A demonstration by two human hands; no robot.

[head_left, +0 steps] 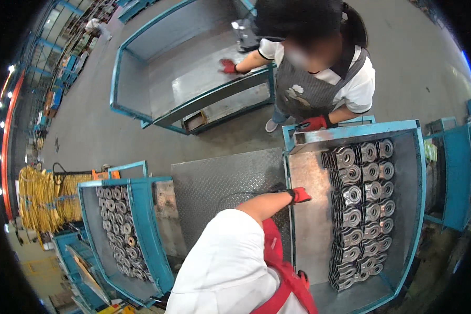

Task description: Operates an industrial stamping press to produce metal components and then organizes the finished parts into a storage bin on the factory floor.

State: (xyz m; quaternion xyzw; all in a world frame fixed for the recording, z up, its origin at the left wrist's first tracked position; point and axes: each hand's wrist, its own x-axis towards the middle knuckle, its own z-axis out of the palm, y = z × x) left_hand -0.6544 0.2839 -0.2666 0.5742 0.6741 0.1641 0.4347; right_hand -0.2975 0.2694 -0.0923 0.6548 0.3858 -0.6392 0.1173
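My left hand (pixel 301 195), in a red glove with a dark cuff, reaches over the near-left rim of a blue-framed metal bin (pixel 310 175). It is above the bare strip of the bin's floor, and its small, blurred fingers do not show whether they grip anything. Stacks of flat metal links with round ring ends (pixel 352 217) stand in rows in the right part of the bin, apart from that hand. Beside my red apron (pixel 285 277), a dark and red sliver seems to be my right hand (pixel 303 276); its fingers are hidden.
Across the bin, a co-worker (pixel 319 89) in red gloves has one hand on its far rim and the other over a second bin (pixel 188 89). A steel tread plate (pixel 230 180) lies left of my bin. Further left stands a bin of ring parts (pixel 152 235).
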